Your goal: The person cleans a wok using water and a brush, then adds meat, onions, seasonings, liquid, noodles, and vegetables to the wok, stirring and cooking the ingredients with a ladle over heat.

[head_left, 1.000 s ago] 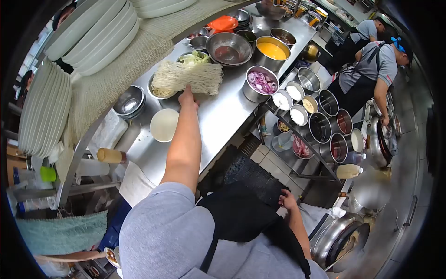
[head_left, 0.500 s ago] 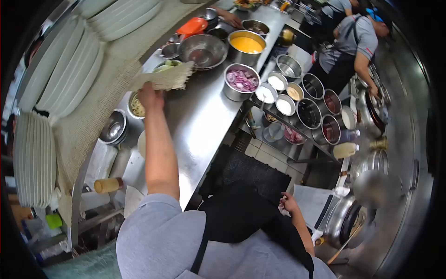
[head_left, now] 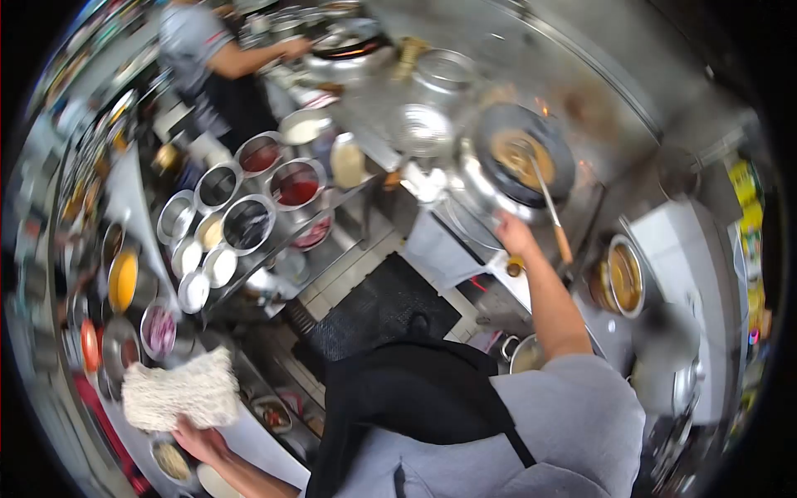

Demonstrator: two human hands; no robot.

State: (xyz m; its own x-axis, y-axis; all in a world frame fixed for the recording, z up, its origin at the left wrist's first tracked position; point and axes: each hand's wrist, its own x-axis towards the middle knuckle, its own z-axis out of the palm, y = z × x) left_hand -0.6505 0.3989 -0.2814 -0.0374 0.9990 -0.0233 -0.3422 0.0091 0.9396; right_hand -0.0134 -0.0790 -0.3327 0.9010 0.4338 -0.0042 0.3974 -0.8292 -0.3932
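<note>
Far left of the wok, the left hand is gripping a noodle slab; just below, the right hand is showing half-curled, its hold unclear.

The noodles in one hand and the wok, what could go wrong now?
The noodles might slip or snap, since only the left hand holds them, by one edge. The right hand could get burnt: it is near the wok, where a flame shows. The wooden handle sticks out past the wok and might get bumped.
</note>
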